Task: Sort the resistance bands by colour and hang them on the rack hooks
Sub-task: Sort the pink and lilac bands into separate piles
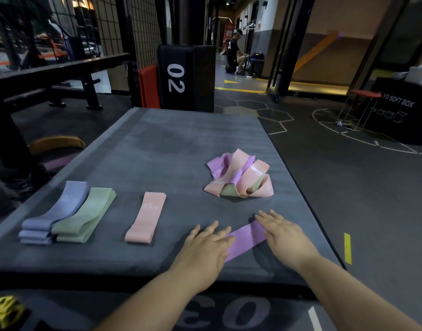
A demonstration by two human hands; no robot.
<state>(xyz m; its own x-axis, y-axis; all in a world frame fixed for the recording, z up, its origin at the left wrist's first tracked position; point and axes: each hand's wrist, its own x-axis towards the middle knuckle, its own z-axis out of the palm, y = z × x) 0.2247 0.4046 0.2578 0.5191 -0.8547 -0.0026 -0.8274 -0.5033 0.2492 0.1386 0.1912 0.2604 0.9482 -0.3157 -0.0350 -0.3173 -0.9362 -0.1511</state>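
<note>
Left hand and right hand, fingers straight, press flat on the two ends of the purple band on the mat. Band's long axis runs near-left to far-right. Unsorted pile lies beyond, nearer the right hand.

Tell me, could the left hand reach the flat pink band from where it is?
Probably yes. The left hand lies flat on the purple band, and the pink band lies just to its left on the mat, with only bare mat between them.
</note>
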